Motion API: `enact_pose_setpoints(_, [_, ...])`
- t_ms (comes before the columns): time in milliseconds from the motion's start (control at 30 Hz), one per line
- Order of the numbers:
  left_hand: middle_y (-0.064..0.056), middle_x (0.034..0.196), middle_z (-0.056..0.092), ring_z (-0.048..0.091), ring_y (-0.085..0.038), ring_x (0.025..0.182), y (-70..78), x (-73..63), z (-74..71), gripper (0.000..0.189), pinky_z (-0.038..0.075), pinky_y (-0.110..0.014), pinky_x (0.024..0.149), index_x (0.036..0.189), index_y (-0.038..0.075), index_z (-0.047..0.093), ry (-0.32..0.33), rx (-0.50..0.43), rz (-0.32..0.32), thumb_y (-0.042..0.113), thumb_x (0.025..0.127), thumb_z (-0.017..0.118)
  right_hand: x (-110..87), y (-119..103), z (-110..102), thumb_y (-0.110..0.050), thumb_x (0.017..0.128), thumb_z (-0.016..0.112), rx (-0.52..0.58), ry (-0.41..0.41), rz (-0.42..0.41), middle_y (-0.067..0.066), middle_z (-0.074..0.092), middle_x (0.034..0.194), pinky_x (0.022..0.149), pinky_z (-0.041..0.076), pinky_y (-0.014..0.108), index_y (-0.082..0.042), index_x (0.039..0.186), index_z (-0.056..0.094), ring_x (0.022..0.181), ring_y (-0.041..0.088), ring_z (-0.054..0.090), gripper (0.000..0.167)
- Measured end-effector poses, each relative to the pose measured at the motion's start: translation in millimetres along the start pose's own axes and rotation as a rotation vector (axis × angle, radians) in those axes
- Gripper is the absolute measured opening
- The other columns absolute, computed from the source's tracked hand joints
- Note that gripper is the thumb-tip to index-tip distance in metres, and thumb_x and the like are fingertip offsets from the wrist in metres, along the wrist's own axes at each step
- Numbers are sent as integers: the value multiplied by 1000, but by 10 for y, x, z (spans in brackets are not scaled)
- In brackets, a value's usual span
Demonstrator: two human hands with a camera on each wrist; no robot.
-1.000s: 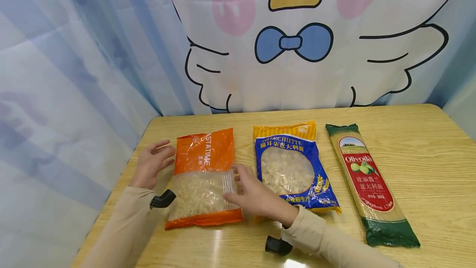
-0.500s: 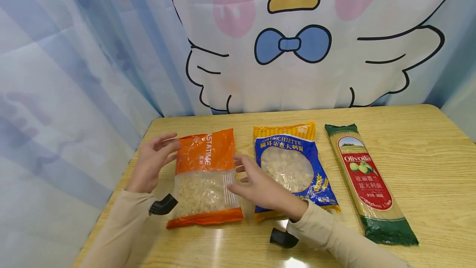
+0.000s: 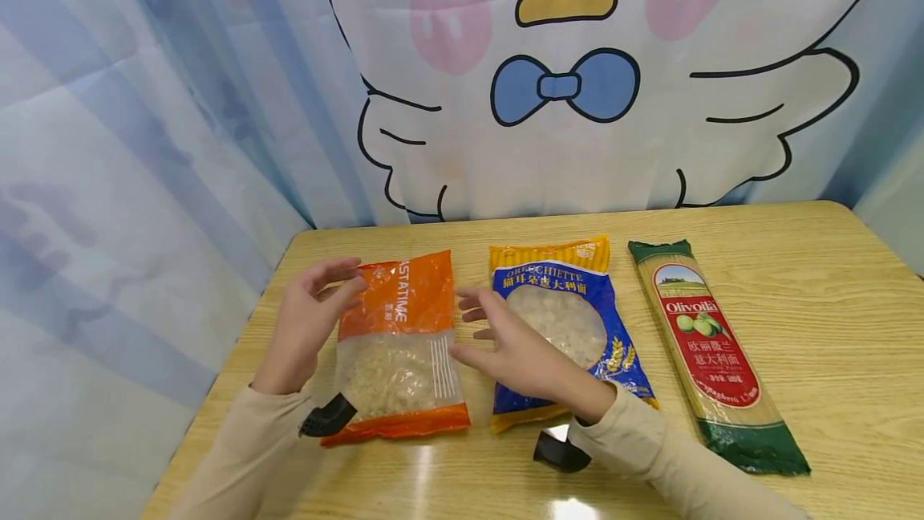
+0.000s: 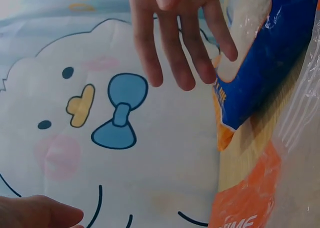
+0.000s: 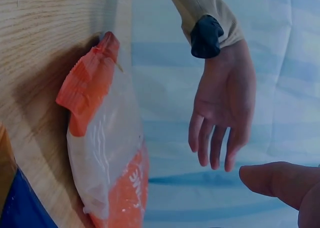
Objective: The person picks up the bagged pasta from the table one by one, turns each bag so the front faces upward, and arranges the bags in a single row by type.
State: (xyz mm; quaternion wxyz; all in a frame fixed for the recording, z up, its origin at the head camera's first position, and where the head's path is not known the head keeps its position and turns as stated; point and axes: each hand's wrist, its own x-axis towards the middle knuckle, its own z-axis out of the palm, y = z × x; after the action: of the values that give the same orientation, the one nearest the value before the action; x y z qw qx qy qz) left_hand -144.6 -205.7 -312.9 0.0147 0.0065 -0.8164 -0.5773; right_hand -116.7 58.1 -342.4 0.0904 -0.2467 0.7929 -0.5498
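Note:
An orange pasta bag (image 3: 397, 343) with a clear window lies on the table, small pale pieces showing inside. Over its upper left corner hovers my left hand (image 3: 306, 323), fingers loosely bent and holding nothing. My right hand (image 3: 523, 351) is just off the bag's right edge, also holding nothing, thumb apart from the fingers. It hides part of the blue orecchiette bag (image 3: 556, 315) beneath it. In the right wrist view, the left hand (image 5: 225, 97) hangs apart from the orange bag (image 5: 107, 138). The left wrist view shows the right hand's spread fingers (image 4: 187, 52).
A long spaghetti pack (image 3: 711, 351) with green ends and a red label lies at the right of the wooden table (image 3: 837, 287). Behind the table hangs a curtain (image 3: 563, 159) with a cartoon bird. Black wrist mounts (image 3: 328, 416) stick out from both sleeves.
The left hand has risen and shifted right, over the orange bag's corner. My right hand has drawn up and right, off that bag's edge. The bags lie where they were.

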Motion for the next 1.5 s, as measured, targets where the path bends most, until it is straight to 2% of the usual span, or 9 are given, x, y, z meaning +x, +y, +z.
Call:
enact_pose_setpoints(167, [-12,123,61,65,-7,99,29,-65,59,35,58,-26,86,131,7,60,-4,26,81,20,98,64,-19,-29,-71,-16,97,64,-34,12,-22,18,49,139,106,46,48,-4,147,34,128,32,51,60])
enact_pose_setpoints(433, [-9,121,65,64,-16,108,115,-167,175,30,53,-21,90,126,10,64,-6,90,183,21,97,66,-75,-58,-210,-16,96,66,-59,33,-44,14,46,143,108,45,50,-7,149,33,131,31,48,63])
enact_pose_setpoints(567, [-8,122,66,64,-18,109,145,-220,251,29,53,-26,94,125,10,64,-7,145,239,18,97,66,-122,-66,-273,-16,96,67,-68,39,-62,14,45,145,108,44,52,-6,148,35,132,30,47,62])
enact_pose_setpoints(700, [-5,119,67,65,-17,106,148,-265,333,28,55,-36,95,122,12,66,7,194,309,19,95,68,-187,-73,-340,-16,95,68,-128,51,-97,14,46,144,106,46,50,-5,146,38,130,29,49,60])
enact_pose_setpoints(800, [-5,118,67,66,-19,104,137,-292,390,28,56,-41,93,121,12,67,18,229,382,18,94,70,-228,-65,-392,-18,95,68,-218,80,-126,11,50,139,102,50,48,-6,143,42,126,27,53,56])
enact_pose_setpoints(967, [-3,117,67,64,-21,104,131,-336,490,28,56,-39,91,119,11,67,32,301,484,15,92,73,-316,-65,-481,-24,96,68,-368,124,-137,8,52,137,98,52,50,-12,140,46,120,30,57,51])
enact_pose_setpoints(1067, [-2,117,65,61,-20,105,128,-364,541,30,55,-41,92,120,11,67,25,343,525,14,91,73,-379,-74,-523,-25,96,68,-397,121,-112,7,48,142,103,47,55,-14,141,46,128,30,49,52])
enact_pose_setpoints(1200, [-2,122,62,59,-19,110,132,-396,597,34,54,-44,95,125,12,65,2,410,530,19,92,73,-456,-63,-561,-27,96,68,-434,127,-89,4,44,146,110,38,60,-17,144,44,139,29,36,55])
enact_pose_setpoints(1500, [-5,135,57,54,-25,127,102,-437,726,45,49,-45,105,135,13,58,-27,591,510,32,95,69,-582,14,-636,-31,96,67,-562,174,-76,12,39,150,108,38,64,-18,148,40,139,34,33,60])
